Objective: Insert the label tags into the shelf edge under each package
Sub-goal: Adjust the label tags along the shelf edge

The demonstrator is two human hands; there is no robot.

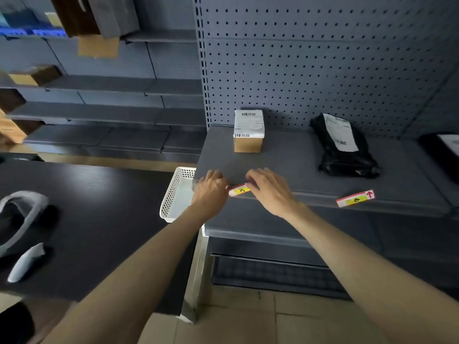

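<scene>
A label tag marked "A" [240, 190], white and red with a yellow patch, lies along the front edge of the grey shelf [310, 194], below a small cardboard box [248, 131] with a white shipping label. My left hand [211, 189] pinches the tag's left end and my right hand [269, 191] presses on its right end. A second tag marked "B" [355, 198] sits tilted at the shelf edge, below a black plastic mailer bag [344, 145].
A white perforated basket [173, 194] stands on a dark table [99, 207] left of the shelf. Grey objects [22, 219] lie on that table. Another dark package [444, 150] sits at the far right. Pegboard backs the shelf; a lower shelf juts out beneath.
</scene>
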